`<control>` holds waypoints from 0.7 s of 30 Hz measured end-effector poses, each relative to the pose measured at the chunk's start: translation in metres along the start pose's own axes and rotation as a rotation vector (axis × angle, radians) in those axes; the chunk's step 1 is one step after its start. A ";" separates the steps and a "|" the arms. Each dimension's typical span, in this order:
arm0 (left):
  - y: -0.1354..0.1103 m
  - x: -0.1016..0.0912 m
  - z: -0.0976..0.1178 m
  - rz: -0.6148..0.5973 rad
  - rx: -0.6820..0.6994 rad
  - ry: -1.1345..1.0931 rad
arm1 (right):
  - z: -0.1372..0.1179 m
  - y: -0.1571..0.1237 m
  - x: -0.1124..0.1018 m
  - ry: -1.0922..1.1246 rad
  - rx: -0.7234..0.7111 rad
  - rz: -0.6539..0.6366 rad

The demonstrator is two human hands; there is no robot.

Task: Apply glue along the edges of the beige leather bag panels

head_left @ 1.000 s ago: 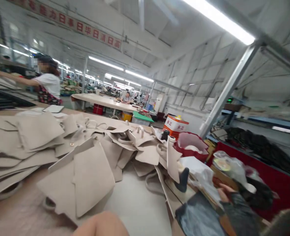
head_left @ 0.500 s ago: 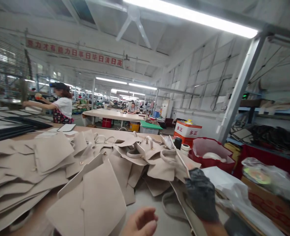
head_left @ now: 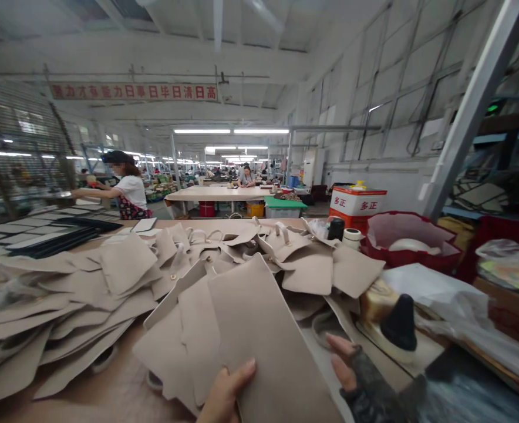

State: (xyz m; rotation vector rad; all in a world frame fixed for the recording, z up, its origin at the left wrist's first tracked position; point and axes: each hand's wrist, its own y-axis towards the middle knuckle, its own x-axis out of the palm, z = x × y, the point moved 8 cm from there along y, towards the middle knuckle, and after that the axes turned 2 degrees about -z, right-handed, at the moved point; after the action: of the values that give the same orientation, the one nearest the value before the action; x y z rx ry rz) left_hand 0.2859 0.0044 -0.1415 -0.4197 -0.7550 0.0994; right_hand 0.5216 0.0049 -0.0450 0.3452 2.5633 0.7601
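The left hand [head_left: 224,393] comes up from the bottom edge and holds a large beige leather panel [head_left: 263,335]. The thumb lies flat on the panel's front face near its lower left edge, and the other fingers are hidden behind it, so the hand pinches the panel between thumb and fingers. The panel is tilted, with 1 corner pointing up and away, and it stands over other beige pieces on the worktable [head_left: 110,393].

The right hand [head_left: 360,382] wears a dark fingerless glove. Its bare fingertips [head_left: 336,343] are spread and rest just beside the right edge of the panel; whether they touch the panel I cannot tell. It grips nothing that I can see.

A big pile of beige cut pieces [head_left: 87,294] covers the table to the left and behind, some with handles and small metal studs. To the right of the panel stands a dark cone-shaped object [head_left: 399,323] on a light base, near a white sheet [head_left: 422,282]. Farther back are a red basket [head_left: 407,244] with a pale lining, a roll of tape [head_left: 353,236], a dark bottle [head_left: 336,229] and a red and white box [head_left: 359,202] with printed characters.

In the background a person in a white shirt [head_left: 125,191] reaches to the left, and another person [head_left: 246,176] sits at a long table [head_left: 218,194]. A red banner [head_left: 134,91] hangs under the ceiling.
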 end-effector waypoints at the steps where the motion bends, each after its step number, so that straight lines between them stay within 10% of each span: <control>1: -0.003 -0.004 -0.004 -0.016 -0.016 0.001 | 0.006 0.004 0.005 0.097 0.117 -0.072; 6: -0.020 -0.013 -0.020 -0.044 -0.084 0.004 | -0.012 -0.007 0.043 0.333 0.313 -0.235; 17: -0.045 -0.027 -0.004 0.133 0.015 0.340 | -0.048 -0.034 0.049 -0.359 -0.254 0.046; 21: -0.053 -0.028 -0.002 0.146 -0.007 0.368 | -0.038 -0.032 0.046 -0.285 -0.146 0.028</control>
State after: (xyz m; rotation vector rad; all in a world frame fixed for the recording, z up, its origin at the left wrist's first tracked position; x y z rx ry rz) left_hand 0.2636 -0.0510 -0.1395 -0.4830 -0.3618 0.1516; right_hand 0.4594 -0.0219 -0.0503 0.4116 2.2277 0.8383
